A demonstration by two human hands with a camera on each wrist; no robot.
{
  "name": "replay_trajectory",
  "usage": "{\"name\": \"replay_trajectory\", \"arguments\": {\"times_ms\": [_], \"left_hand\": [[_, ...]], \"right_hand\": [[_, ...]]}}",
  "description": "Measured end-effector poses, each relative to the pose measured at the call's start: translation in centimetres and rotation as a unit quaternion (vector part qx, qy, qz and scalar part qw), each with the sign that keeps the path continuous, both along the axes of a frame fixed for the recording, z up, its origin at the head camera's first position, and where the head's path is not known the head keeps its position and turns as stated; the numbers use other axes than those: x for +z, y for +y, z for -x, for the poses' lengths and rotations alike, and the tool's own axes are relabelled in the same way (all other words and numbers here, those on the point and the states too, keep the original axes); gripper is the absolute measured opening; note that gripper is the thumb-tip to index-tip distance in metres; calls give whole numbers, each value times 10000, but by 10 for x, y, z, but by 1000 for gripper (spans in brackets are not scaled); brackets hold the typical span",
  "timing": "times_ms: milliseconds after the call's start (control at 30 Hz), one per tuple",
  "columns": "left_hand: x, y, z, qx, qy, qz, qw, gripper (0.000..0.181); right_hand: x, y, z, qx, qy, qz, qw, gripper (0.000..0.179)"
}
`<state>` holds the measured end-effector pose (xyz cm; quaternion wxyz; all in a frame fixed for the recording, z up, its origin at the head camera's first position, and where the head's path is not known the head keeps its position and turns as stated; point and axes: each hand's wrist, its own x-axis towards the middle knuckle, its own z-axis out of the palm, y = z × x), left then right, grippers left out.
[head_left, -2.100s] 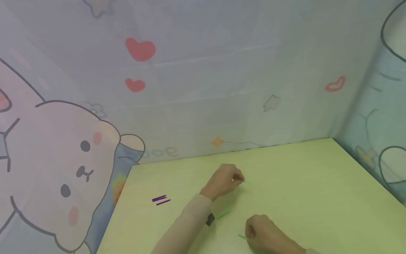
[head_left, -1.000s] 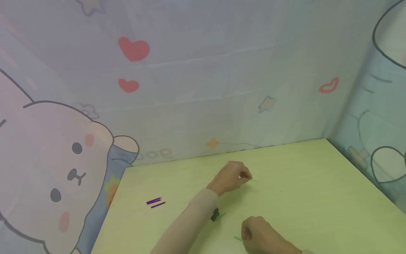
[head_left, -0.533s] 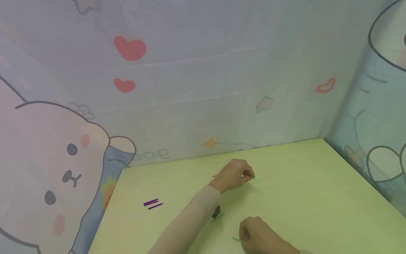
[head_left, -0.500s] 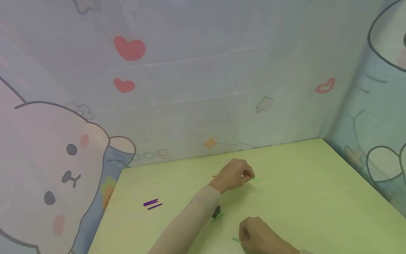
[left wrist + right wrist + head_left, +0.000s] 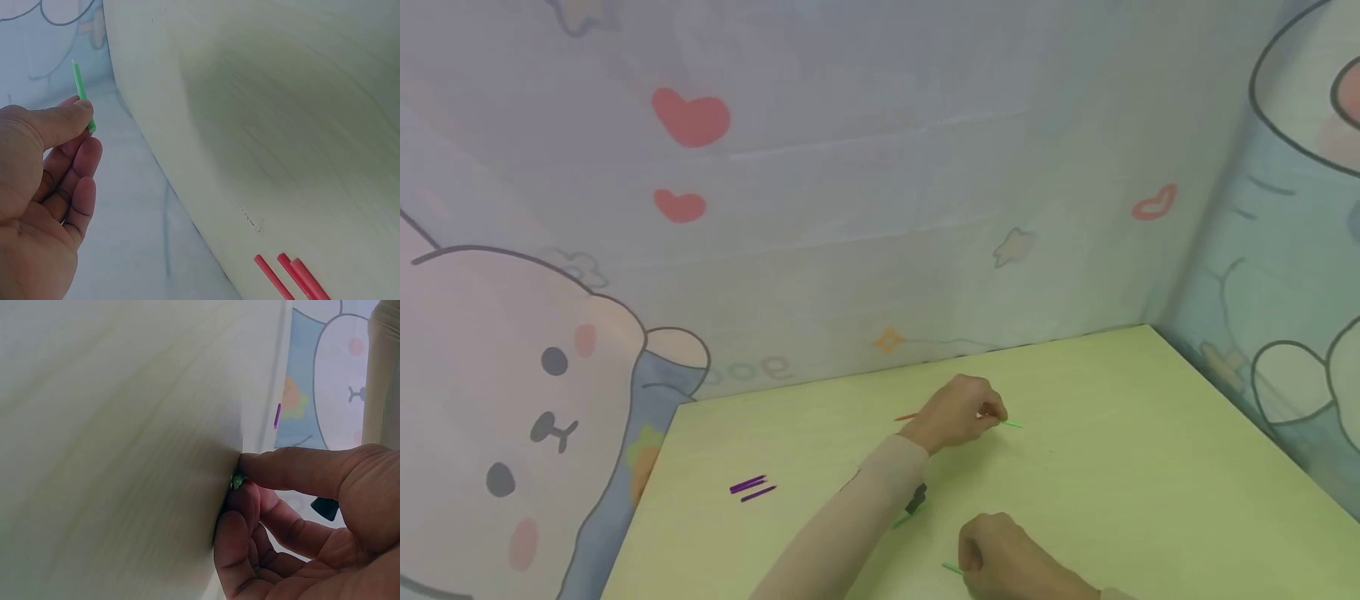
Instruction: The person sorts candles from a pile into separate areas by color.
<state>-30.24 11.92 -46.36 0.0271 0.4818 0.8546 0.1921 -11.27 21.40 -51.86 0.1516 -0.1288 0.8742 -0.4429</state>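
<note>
My left hand [image 5: 957, 414] pinches a thin green stick [image 5: 81, 94] with a narrow pale tip between thumb and index finger, above the back middle of the table. Nearer the front, my right hand [image 5: 1003, 554] is low at the tabletop and pinches another green stick [image 5: 952, 568]; in the right wrist view only a bit of it shows between the fingertips. A third green stick [image 5: 907, 519] lies beside my left forearm, partly covered by the wrist camera. Red sticks [image 5: 306, 278] lie near the left hand, which mostly hides them in the head view.
Purple sticks [image 5: 748, 484] with narrow tips lie together on the left of the pale yellow-green table [image 5: 1120, 433]. A printed cloth wall [image 5: 850, 250] rises along the table's back edge, and another stands to the right. My left forearm [image 5: 850, 517] crosses the table's front middle.
The head view has turned a little right, so the scene slides left. Against the table, my left hand has moved right, and a red stick now shows behind it. Both hands keep their green sticks.
</note>
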Motion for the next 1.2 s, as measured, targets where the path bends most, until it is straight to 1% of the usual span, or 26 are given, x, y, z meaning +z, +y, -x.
{"name": "replay_trajectory", "arguments": {"times_ms": [300, 467, 633, 1000, 1067, 1200], "left_hand": [[0, 4, -1, -78, 197, 91, 9997, 11], [-2, 8, 1, -79, 159, 117, 9998, 12], [-3, 13, 3, -91, 209, 156, 9996, 13], [-8, 26, 5, -262, 154, 156, 9994, 11], [-11, 29, 5, -296, 182, 182, 9992, 11], [-13, 35, 3, -400, 278, 237, 9985, 11]], "right_hand": [[2, -2, -1, 77, 112, 69, 9999, 19], [1, -3, -1, 119, 106, 49, 9999, 21], [0, -2, 0, 107, 117, 8, 9999, 20], [-2, -1, 1, -3, 76, -95, 9999, 21], [-3, 0, 1, 5, 68, -51, 10000, 20], [-2, 0, 0, 15, 45, 1, 10000, 20]]}}
